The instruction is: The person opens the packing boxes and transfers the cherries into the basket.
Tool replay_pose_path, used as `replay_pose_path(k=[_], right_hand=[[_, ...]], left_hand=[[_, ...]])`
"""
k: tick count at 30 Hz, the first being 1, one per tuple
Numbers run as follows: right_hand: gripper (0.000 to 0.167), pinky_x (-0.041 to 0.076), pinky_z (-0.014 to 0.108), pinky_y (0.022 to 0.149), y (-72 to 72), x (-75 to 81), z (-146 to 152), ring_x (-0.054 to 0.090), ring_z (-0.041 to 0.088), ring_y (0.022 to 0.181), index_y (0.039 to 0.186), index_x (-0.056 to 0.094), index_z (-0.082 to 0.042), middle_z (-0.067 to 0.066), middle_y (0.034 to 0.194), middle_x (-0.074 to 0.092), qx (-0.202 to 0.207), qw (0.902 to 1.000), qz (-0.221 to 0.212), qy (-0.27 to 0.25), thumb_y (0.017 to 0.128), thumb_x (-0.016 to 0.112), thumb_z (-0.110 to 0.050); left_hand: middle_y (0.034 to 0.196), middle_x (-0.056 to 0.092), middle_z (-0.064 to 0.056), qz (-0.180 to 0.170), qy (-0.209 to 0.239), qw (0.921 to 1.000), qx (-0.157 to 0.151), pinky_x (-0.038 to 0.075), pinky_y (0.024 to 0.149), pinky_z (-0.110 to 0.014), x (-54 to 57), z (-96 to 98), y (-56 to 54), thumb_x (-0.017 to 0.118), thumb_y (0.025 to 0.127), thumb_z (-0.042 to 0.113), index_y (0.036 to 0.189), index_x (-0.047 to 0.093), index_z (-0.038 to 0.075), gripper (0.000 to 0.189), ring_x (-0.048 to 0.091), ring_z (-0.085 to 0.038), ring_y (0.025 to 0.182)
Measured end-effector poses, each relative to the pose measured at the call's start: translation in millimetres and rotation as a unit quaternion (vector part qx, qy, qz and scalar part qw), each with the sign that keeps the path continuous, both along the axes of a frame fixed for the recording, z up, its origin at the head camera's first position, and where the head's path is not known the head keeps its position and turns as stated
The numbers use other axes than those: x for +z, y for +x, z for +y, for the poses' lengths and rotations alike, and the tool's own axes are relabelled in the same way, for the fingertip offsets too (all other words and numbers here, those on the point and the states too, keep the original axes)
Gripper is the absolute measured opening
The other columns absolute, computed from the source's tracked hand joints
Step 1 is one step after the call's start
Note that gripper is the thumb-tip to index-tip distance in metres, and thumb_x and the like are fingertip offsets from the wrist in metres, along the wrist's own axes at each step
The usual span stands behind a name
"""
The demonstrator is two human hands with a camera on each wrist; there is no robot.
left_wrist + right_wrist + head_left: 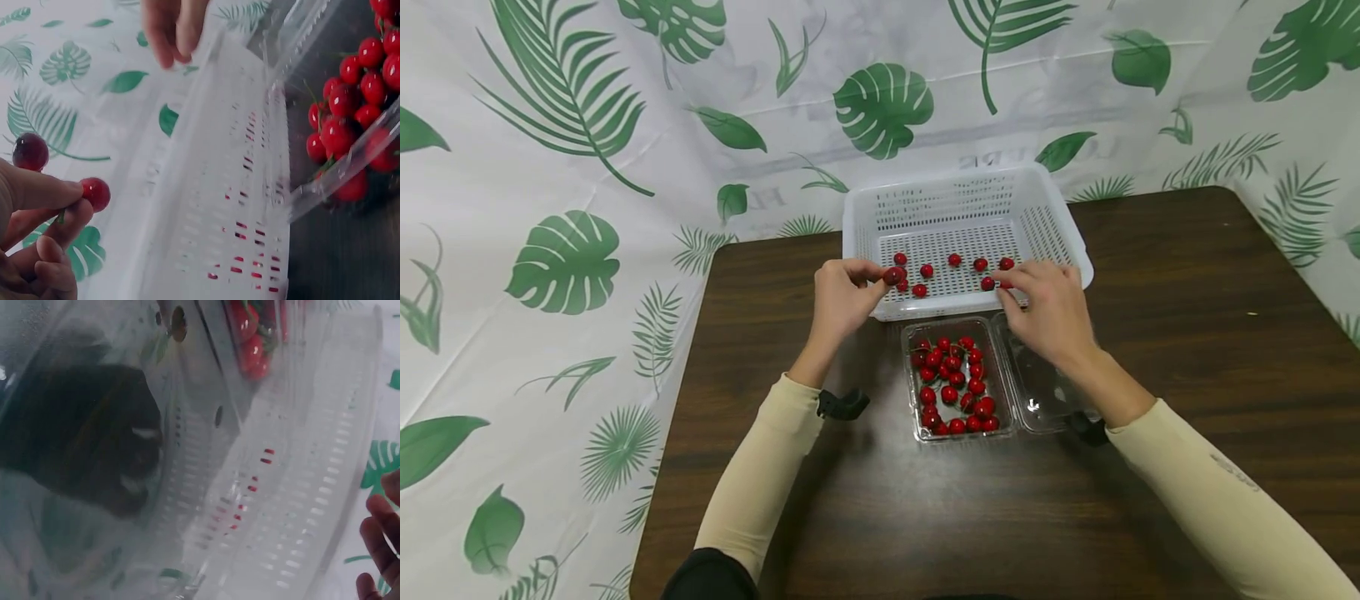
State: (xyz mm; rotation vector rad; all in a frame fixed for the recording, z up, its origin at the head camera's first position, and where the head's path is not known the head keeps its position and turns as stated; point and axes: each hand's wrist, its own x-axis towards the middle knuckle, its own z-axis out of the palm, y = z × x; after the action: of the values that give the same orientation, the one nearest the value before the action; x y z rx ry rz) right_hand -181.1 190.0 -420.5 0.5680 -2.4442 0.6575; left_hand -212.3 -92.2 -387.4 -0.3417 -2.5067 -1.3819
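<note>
Over the left side of a white slotted plastic basket [966, 312], my left hand [838, 304] pinches a red cherry [95, 194] between thumb and finger. A second, darker cherry [30, 151] shows at the same hand in the left wrist view. My right hand [1051, 312] is above the basket's front right, its fingers loosely bent and nothing seen between them in the right wrist view. Just by its fingertips lies a cherry [987, 283]. Several more cherries are spread over the basket floor. In front stands a clear plastic box [912, 417] holding many cherries [949, 394].
The box's clear lid [1041, 400] lies folded out to the right, under my right forearm. A dark wood table [1210, 333] carries everything. Behind it hangs a white cloth with green leaf prints [883, 108]. Black straps sit at both wrists.
</note>
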Motion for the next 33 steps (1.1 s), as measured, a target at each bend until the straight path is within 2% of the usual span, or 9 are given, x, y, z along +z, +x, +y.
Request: replay_pose_path(k=[7,13,19,21,23,26,28,30,33], right_hand=[[0.016,0.034,0.044,0.066,14.6,-0.5,-11.7,0.063,0.028,0.076,0.096,0.076,-0.006,0.009,0.083,0.072,0.053,0.9965,0.039,0.052,0.081,0.077,-0.01],[0.014,0.04,0.041,0.068,22.0,-13.0,-26.5,0.065,0.025,0.079,0.094,0.076,-0.008,0.006,0.084,0.071,0.107,0.9869,0.024,0.118,0.08,0.077,-0.011],[0.023,0.044,0.044,0.078,26.4,-25.4,-35.4,0.065,0.028,0.091,0.105,0.075,-0.006,0.008,0.098,0.072,0.125,0.9748,-0.019,0.184,0.083,0.076,-0.013],[0.028,0.044,0.044,0.079,27.6,-28.9,-37.6,0.064,0.029,0.097,0.111,0.073,-0.006,0.009,0.106,0.071,0.121,0.9688,-0.04,0.213,0.084,0.076,-0.015],[0.033,0.043,0.044,0.079,27.9,-32.6,-39.1,0.063,0.029,0.101,0.115,0.072,-0.006,0.01,0.112,0.069,0.115,0.9622,-0.058,0.24,0.084,0.075,-0.016],[0.035,0.043,0.044,0.08,27.8,-36.6,-41.1,0.062,0.03,0.103,0.118,0.07,-0.006,0.011,0.115,0.068,0.107,0.9545,-0.078,0.267,0.085,0.075,-0.018],[0.033,0.042,0.044,0.079,27.6,-38.9,-42.1,0.062,0.029,0.101,0.117,0.071,-0.006,0.011,0.112,0.068,0.105,0.9524,-0.081,0.274,0.086,0.074,-0.018],[0.028,0.042,0.044,0.078,27.4,-40.9,-43.4,0.061,0.029,0.098,0.113,0.072,-0.006,0.01,0.108,0.068,0.102,0.9515,-0.082,0.278,0.087,0.074,-0.016],[0.024,0.04,0.043,0.076,27.6,-43.3,-45.0,0.06,0.029,0.092,0.105,0.074,-0.007,0.009,0.099,0.067,0.097,0.95,-0.076,0.287,0.082,0.077,-0.012]], left_hand=[[0.072,0.072,0.0,-0.027,-0.061,0.9967,0.045,0.042,0.062,-0.031,-9.1,-0.9,-18.0,0.074,0.08,0.012,0.08,0.078,0.01,0.005,0.056,-0.016,0.064],[0.075,0.073,0.0,-0.006,-0.118,0.9912,0.059,0.043,0.06,-0.034,-17.4,-0.1,-23.3,0.075,0.082,0.014,0.093,0.079,0.012,0.012,0.055,-0.015,0.062],[0.077,0.073,0.0,0.038,-0.144,0.9884,0.032,0.042,0.058,-0.035,-17.9,3.5,-11.8,0.076,0.081,0.011,0.1,0.078,0.012,0.02,0.049,-0.013,0.049],[0.078,0.073,-0.001,0.058,-0.153,0.9865,0.004,0.043,0.057,-0.036,-15.6,7.0,-3.8,0.075,0.081,0.01,0.099,0.077,0.011,0.018,0.052,-0.015,0.05],[0.08,0.073,-0.002,0.077,-0.169,0.9818,-0.038,0.046,0.058,-0.035,-13.4,12.0,6.2,0.076,0.082,0.009,0.098,0.077,0.01,0.016,0.058,-0.016,0.056],[0.081,0.072,-0.001,0.095,-0.224,0.9643,-0.104,0.049,0.063,-0.032,-12.2,23.4,23.7,0.077,0.082,0.01,0.096,0.077,0.01,0.014,0.064,-0.016,0.069],[0.081,0.07,0.0,0.091,-0.293,0.9426,-0.131,0.051,0.062,-0.032,-15.5,32.5,35.2,0.076,0.082,0.01,0.095,0.077,0.012,0.013,0.064,-0.017,0.073],[0.083,0.067,0.0,0.084,-0.378,0.9111,-0.141,0.051,0.06,-0.032,-21.8,41.6,45.4,0.074,0.083,0.013,0.093,0.076,0.014,0.01,0.062,-0.019,0.074],[0.088,0.063,-0.005,0.073,-0.495,0.8549,-0.137,0.052,0.056,-0.035,-35.2,52.7,55.8,0.072,0.086,0.015,0.093,0.074,0.015,0.008,0.059,-0.023,0.075]])
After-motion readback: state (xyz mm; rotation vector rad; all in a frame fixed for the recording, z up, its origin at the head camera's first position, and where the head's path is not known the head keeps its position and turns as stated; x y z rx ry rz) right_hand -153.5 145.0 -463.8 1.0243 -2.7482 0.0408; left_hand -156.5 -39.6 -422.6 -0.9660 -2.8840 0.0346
